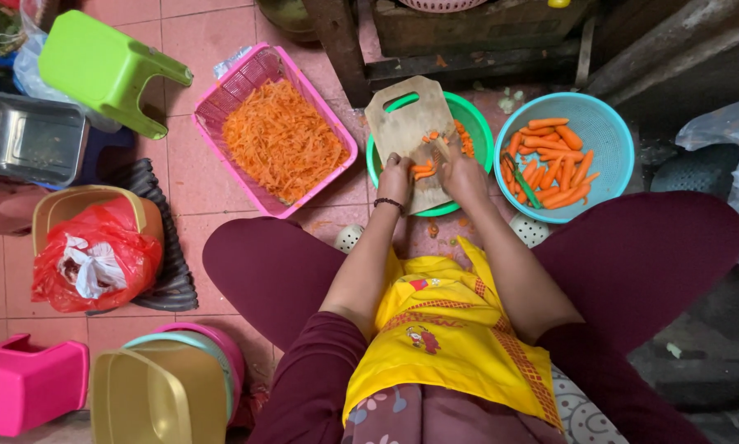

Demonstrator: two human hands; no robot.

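A wooden cutting board point(404, 123) lies across a green bowl point(474, 125) on the floor in front of me. My left hand point(395, 178) presses a piece of carrot point(423, 170) onto the board. Just to its right, my right hand point(461, 173) grips a knife point(442, 150) whose blade rests by the carrot. Small cut carrot pieces lie on the board and in the green bowl.
A pink basket point(213, 111) of shredded carrot stands to the left. A blue bowl point(608, 131) of whole carrots and a green peeler sits at the right. Green stool, metal tray, red bag in a bucket, pink stool and stacked tubs fill the left side.
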